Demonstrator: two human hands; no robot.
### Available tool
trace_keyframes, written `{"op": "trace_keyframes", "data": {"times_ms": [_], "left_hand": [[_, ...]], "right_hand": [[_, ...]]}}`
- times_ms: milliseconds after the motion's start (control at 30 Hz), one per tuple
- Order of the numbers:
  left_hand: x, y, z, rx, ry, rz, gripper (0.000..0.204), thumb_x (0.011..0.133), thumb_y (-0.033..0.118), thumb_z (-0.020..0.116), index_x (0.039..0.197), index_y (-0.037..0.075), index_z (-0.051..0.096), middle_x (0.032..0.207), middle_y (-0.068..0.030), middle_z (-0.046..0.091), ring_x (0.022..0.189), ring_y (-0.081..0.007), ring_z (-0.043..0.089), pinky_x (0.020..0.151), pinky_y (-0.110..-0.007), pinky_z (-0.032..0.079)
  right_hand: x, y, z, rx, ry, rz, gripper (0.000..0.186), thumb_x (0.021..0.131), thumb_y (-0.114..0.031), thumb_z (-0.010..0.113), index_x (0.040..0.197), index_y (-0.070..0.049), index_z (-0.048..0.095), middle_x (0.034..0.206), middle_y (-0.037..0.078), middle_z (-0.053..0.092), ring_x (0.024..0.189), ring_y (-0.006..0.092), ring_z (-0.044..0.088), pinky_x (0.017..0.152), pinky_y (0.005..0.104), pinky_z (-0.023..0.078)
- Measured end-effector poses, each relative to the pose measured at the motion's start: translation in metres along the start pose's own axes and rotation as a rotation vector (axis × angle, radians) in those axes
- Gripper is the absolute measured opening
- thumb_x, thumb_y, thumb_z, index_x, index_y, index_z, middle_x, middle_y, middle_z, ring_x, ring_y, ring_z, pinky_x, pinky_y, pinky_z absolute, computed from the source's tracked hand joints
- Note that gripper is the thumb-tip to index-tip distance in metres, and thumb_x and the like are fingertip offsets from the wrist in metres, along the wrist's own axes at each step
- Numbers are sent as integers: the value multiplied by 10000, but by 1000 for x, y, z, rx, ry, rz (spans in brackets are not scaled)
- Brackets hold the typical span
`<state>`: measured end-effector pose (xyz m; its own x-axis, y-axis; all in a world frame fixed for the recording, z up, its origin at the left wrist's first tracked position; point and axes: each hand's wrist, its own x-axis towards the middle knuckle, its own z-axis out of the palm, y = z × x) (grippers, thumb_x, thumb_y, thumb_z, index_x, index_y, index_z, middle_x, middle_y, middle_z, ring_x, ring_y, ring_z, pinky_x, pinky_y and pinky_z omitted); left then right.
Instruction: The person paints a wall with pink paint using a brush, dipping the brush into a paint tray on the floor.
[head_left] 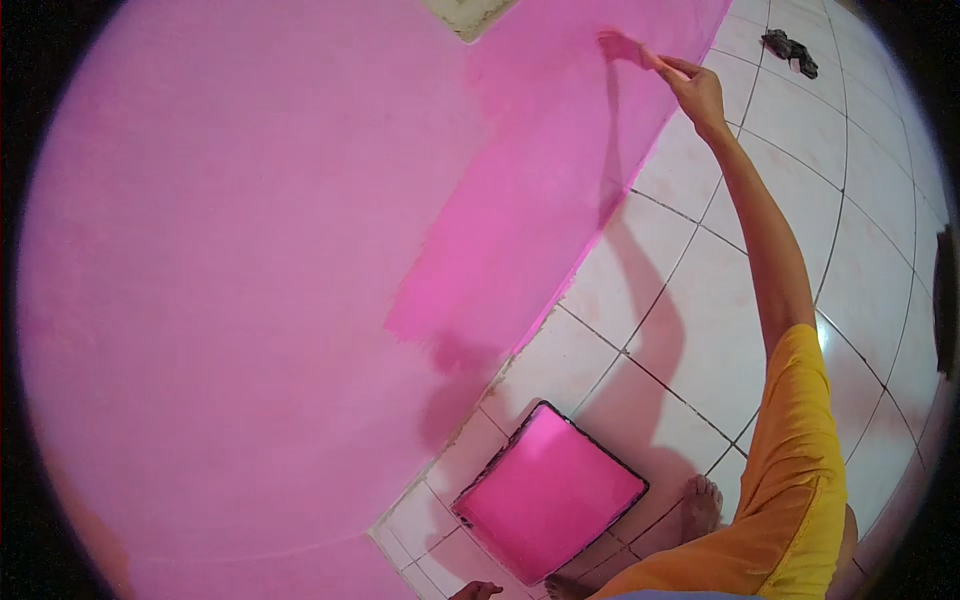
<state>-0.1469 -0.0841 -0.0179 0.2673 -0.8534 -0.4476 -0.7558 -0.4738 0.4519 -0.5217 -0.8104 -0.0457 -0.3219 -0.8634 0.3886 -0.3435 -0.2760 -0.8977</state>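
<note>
At the upper middle, my right hand (700,95) grips a paintbrush (625,45) by its handle, its bristles against the pink wall (230,240). A brighter pink band of paint runs along the wall's lower part, beside the tiled floor. A square dark-rimmed tray (550,490) full of pink paint lies on the floor below the wall's edge. My left hand (475,590) just shows at the bottom edge near the tray, its fingers apart and slightly bent, with nothing visible in them; the rest of it is cut off.
White floor tiles (790,180) fill the right side, with a crumpled black item (790,53) at the upper right and a dark object (942,300) at the far right rim. A pale patch (465,15) interrupts the wall at the top. My bare foot (702,505) stands right of the tray.
</note>
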Motion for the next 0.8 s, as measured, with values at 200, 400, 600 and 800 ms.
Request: {"op": "trace_keyframes", "data": {"times_ms": [200,400,600,800], "left_hand": [[-6,38,-12,-359,-28,-476,280,940,269,518,1037,14,581,962,-126,665,949,-205,606,851,-296,449],[-26,15,-9,-350,5,-436,261,940,263,524,1020,23,588,951,-121,667,929,-198,602,837,-297,448],[-43,-35,18,-480,75,-438,230,939,230,522,1032,32,595,960,-124,665,952,-212,608,849,-308,446],[-40,-81,27,-488,-117,-417,255,934,274,533,1047,54,593,1028,-82,640,978,-178,579,828,-294,444]], "right_hand": [[-69,-56,34,-42,-90,41,344,851,-252,628,1075,8,650,887,114,684,793,130,606,716,284,468],[-115,-95,23,345,-761,-130,328,845,-225,640,1078,6,654,897,68,678,821,122,600,728,265,467],[-20,-37,19,93,-45,-12,383,826,-331,659,1070,-36,670,853,106,689,792,127,609,689,291,476],[-120,-84,62,71,-7,-181,391,837,-320,624,1082,-15,652,744,148,671,683,126,585,629,310,463]]}}
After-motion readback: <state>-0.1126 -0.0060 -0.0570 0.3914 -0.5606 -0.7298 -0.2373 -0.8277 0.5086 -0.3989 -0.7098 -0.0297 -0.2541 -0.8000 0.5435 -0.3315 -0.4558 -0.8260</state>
